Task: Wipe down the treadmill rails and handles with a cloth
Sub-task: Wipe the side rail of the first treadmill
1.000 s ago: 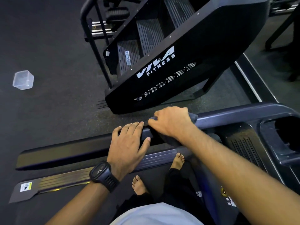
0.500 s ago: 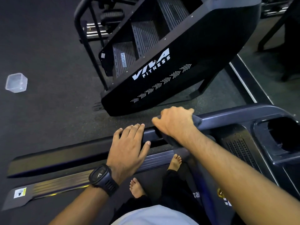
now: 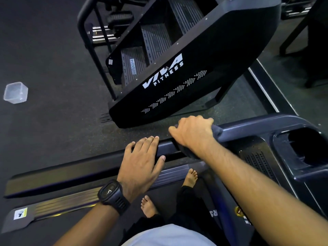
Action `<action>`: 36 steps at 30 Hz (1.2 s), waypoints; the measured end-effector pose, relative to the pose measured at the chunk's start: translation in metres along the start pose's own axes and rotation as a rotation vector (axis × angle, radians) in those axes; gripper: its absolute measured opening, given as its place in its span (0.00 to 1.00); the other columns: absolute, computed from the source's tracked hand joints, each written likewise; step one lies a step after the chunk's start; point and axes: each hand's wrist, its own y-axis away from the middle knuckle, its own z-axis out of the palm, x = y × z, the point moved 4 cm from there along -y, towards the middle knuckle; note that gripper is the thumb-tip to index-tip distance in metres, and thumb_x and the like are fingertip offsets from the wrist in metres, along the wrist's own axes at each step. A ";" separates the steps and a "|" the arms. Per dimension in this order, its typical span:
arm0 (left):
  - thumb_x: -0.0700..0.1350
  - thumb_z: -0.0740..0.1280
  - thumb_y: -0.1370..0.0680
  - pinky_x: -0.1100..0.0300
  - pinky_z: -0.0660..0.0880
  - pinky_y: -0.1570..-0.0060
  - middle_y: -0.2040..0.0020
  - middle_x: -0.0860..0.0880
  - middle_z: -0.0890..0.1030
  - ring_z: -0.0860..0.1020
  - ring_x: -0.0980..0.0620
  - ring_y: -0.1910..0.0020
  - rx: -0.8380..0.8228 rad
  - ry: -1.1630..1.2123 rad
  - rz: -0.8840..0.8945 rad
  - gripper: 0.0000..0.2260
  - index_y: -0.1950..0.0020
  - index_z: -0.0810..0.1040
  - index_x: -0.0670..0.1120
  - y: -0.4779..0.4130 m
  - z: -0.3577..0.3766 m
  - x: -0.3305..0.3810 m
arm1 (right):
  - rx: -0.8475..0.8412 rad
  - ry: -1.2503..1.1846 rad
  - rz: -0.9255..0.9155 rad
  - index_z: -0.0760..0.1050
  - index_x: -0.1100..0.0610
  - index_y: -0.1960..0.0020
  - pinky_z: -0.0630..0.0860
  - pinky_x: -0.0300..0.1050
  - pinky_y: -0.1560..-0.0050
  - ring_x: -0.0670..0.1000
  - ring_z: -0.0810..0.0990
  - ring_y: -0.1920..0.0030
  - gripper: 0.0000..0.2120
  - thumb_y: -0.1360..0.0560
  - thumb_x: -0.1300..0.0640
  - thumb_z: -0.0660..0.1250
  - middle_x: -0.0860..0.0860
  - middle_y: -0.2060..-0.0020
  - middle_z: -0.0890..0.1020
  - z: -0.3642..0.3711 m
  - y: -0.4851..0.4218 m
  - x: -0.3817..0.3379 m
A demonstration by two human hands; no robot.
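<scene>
The treadmill's dark handrail (image 3: 252, 129) runs from the console at the right down to the left. My right hand (image 3: 192, 133) grips a dark cloth (image 3: 217, 132) wrapped over the rail, with cloth showing beyond the knuckles and hanging below the wrist. Just to its left my left hand (image 3: 142, 161), with a black watch on the wrist, rests flat on the end of the same rail, fingers straight. Below the hands lie the treadmill's side rail (image 3: 58, 203) and my bare feet on the deck.
A black VIVA FITNESS stair machine (image 3: 177, 73) stands close beyond the rail. A clear plastic tub (image 3: 15, 92) sits on the dark floor at the far left. The console's cup holder (image 3: 305, 148) is at the right. More equipment frames stand at the top right.
My right hand has slid the cloth a little to the right along the handrail. My left hand stays flat on the rail end.
</scene>
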 end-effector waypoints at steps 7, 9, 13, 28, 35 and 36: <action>0.60 0.53 0.20 0.45 0.71 0.34 0.30 0.47 0.76 0.73 0.48 0.31 -0.018 -0.005 0.016 0.29 0.26 0.71 0.44 -0.004 -0.001 0.001 | 0.060 -0.030 -0.369 0.78 0.46 0.41 0.68 0.60 0.42 0.57 0.77 0.40 0.22 0.20 0.38 0.51 0.49 0.41 0.81 -0.007 0.021 -0.014; 0.60 0.52 0.20 0.45 0.70 0.34 0.30 0.47 0.75 0.72 0.48 0.30 -0.033 -0.011 0.027 0.29 0.25 0.70 0.44 -0.006 -0.001 0.001 | -0.109 -0.053 -0.294 0.80 0.46 0.40 0.71 0.57 0.44 0.58 0.79 0.39 0.23 0.21 0.37 0.52 0.52 0.40 0.82 -0.009 -0.002 -0.008; 0.61 0.51 0.20 0.45 0.69 0.32 0.28 0.48 0.73 0.70 0.48 0.28 -0.061 -0.020 0.031 0.30 0.24 0.67 0.44 -0.009 -0.002 0.004 | -0.140 0.023 -0.028 0.79 0.54 0.38 0.67 0.61 0.43 0.61 0.75 0.38 0.26 0.21 0.40 0.52 0.56 0.40 0.80 -0.003 -0.007 0.001; 0.64 0.50 0.21 0.44 0.67 0.30 0.25 0.47 0.70 0.68 0.47 0.27 -0.106 -0.034 0.093 0.34 0.22 0.63 0.44 -0.012 -0.001 0.010 | 0.103 -0.001 0.054 0.79 0.52 0.40 0.66 0.60 0.42 0.59 0.75 0.40 0.25 0.22 0.39 0.51 0.52 0.42 0.80 0.003 0.014 0.024; 0.61 0.52 0.21 0.44 0.71 0.35 0.29 0.46 0.74 0.72 0.48 0.30 -0.079 -0.019 0.100 0.31 0.26 0.70 0.42 -0.017 0.000 0.009 | 0.152 0.012 -0.239 0.79 0.46 0.43 0.66 0.59 0.41 0.56 0.77 0.41 0.24 0.21 0.38 0.49 0.48 0.42 0.82 0.003 0.023 -0.008; 0.61 0.52 0.21 0.44 0.71 0.34 0.29 0.46 0.74 0.72 0.48 0.30 -0.080 -0.023 0.106 0.31 0.26 0.69 0.42 -0.017 0.000 0.009 | 0.082 0.007 -0.208 0.79 0.47 0.42 0.67 0.59 0.41 0.57 0.77 0.40 0.23 0.20 0.38 0.49 0.50 0.41 0.82 0.000 0.013 -0.004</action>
